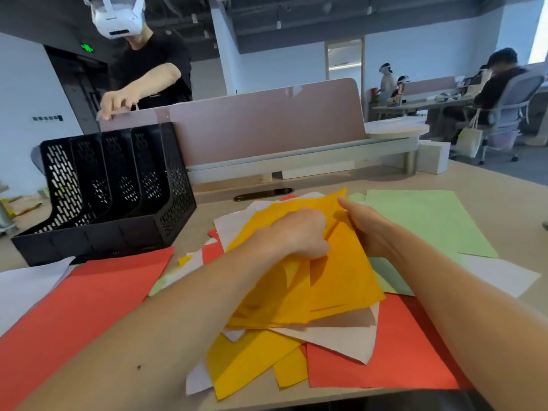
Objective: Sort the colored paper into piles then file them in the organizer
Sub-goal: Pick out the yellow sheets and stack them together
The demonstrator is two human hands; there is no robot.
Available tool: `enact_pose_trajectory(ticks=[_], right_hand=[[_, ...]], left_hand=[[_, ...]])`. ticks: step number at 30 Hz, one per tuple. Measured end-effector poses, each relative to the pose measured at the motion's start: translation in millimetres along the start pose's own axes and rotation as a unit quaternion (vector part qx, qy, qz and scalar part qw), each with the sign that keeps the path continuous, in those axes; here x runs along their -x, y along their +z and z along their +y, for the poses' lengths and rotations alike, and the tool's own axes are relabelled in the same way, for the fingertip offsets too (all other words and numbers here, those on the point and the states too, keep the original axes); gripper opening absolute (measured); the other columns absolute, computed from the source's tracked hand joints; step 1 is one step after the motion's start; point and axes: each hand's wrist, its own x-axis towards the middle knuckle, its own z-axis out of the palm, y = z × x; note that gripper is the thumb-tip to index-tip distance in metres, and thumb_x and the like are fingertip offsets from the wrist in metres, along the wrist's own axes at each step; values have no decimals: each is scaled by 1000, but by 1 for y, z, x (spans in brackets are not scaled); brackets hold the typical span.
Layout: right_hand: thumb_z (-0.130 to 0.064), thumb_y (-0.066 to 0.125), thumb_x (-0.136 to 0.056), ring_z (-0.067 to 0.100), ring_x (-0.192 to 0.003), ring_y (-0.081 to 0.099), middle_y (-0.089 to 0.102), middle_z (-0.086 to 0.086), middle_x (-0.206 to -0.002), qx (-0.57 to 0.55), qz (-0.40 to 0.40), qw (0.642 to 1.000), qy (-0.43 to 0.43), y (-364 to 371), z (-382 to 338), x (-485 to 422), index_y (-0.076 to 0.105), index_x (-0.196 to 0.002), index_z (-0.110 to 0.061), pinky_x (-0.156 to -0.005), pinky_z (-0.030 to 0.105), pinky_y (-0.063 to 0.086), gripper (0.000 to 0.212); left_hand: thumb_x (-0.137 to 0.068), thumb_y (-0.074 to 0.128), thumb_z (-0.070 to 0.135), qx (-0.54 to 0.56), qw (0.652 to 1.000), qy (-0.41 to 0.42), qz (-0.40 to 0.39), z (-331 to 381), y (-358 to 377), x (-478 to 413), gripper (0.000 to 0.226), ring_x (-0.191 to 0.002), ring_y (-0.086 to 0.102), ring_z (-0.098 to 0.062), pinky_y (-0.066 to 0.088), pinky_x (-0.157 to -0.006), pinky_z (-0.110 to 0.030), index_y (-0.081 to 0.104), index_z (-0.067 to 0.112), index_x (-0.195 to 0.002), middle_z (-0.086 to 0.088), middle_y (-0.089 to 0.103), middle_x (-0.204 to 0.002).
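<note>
A mixed heap of coloured paper lies in the middle of the table. On top is a stack of orange-yellow sheets (pixel 335 277). My left hand (pixel 299 232) grips the stack's upper part with curled fingers. My right hand (pixel 367 223) holds the stack's right edge, thumb on top. Red sheets (pixel 89 295) spread out at the left and red sheets (pixel 394 351) lie at the lower right. Green sheets (pixel 427 221) lie at the right, white sheets (pixel 237 223) poke out beneath. The black mesh organizer (pixel 112 188) stands at the back left, its slots holding nothing.
A pink desk divider (pixel 267 126) runs along the table's back edge. A person with a white headset (pixel 118 16) stands behind it, a hand on the divider above the organizer. A black cable slot (pixel 262 194) sits in the tabletop. Seated people work at far desks.
</note>
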Motion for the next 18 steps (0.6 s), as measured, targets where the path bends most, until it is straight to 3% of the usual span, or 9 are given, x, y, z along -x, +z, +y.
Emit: enact_pose_trajectory(ticks=[3,6,8,10,12,15,18], right_hand=[[-49,51,-96,25,-68,71,73,11,-86,43,-22,999,13,-4,-1,0,66,-99,-11,-59,34,58,41],[-8,64,-90,23,-61,62,66,15,-80,171,30,985,-21,-9,2,-5,61,-90,-1,-57,33,53,8],[6,58,-86,22,-62,52,53,17,-81,216,45,975,-40,-11,3,-6,55,-90,-2,-58,32,46,9],[9,56,-87,20,-58,47,47,15,-79,209,43,976,-52,-14,3,-6,53,-96,-4,-53,28,40,16],[6,57,-90,16,-52,43,44,11,-71,208,54,974,-72,-18,1,-6,52,-97,-4,-48,25,35,13],[-2,56,-94,20,-59,49,51,12,-74,192,62,974,-107,-24,-6,-3,59,-101,-3,-55,28,40,7],[-4,53,-97,27,-87,63,67,10,-98,166,60,974,-145,-24,-16,4,62,-105,-13,-76,37,49,15]], left_hand=[[-92,54,31,-7,1000,1,-8,11,13,-5,22,-84,56,-26,37,-57,-32,57,16,-77,-2,56,-81],[-97,37,62,77,996,-13,-37,11,11,-4,55,-76,64,-25,49,-60,-34,63,16,-85,-4,63,-87],[-95,28,69,194,980,-34,-37,-1,7,-6,67,-69,70,-26,55,-63,-35,63,12,-90,-4,65,-94],[-96,39,64,213,975,-41,43,-29,8,-16,54,-82,66,-23,49,-70,-35,59,14,-97,-1,61,-100],[-92,58,54,195,964,-92,153,-65,16,-25,46,-102,54,-16,43,-82,-33,52,18,-119,2,51,-117],[-80,77,47,331,886,-189,263,-101,25,-32,71,-114,48,-22,44,-94,-41,35,17,-130,0,43,-126],[-80,78,42,567,776,-220,167,-118,20,-34,58,-103,62,-27,51,-86,-40,48,14,-122,-7,60,-119]])
